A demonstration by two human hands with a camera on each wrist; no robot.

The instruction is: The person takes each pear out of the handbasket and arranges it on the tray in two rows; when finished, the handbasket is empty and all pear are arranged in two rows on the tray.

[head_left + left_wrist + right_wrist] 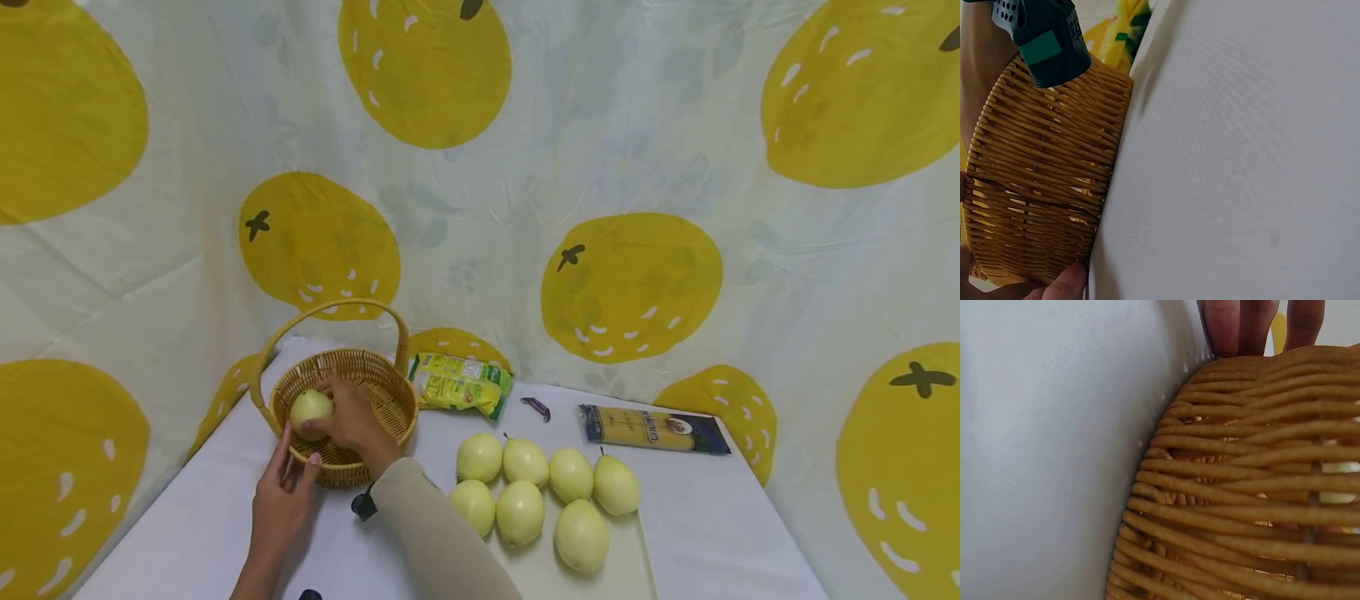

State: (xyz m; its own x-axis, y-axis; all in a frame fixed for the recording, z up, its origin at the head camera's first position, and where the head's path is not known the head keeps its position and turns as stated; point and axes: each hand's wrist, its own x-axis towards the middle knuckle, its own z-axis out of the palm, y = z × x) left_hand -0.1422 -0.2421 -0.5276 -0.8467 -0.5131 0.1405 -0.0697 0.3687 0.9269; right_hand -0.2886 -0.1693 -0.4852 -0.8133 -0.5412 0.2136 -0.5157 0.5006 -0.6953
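Note:
A brown wicker basket with a tall arched handle stands at the table's left. Inside it, my right hand grips a pale yellow-green pear near the basket's left wall. My left hand rests against the near-left outside of the basket, thumb and index finger at the rim. Its other fingers lie straight against the lower wall close to the table, as the right wrist view shows. In the left wrist view, the woven wall fills the left side and hides the pear and most of my right hand.
Several pears lie on a white tray to the right of the basket. Behind are a yellow-green packet, a small purple wrapped sweet and a blue-and-yellow pack. A fruit-print curtain hangs around the table.

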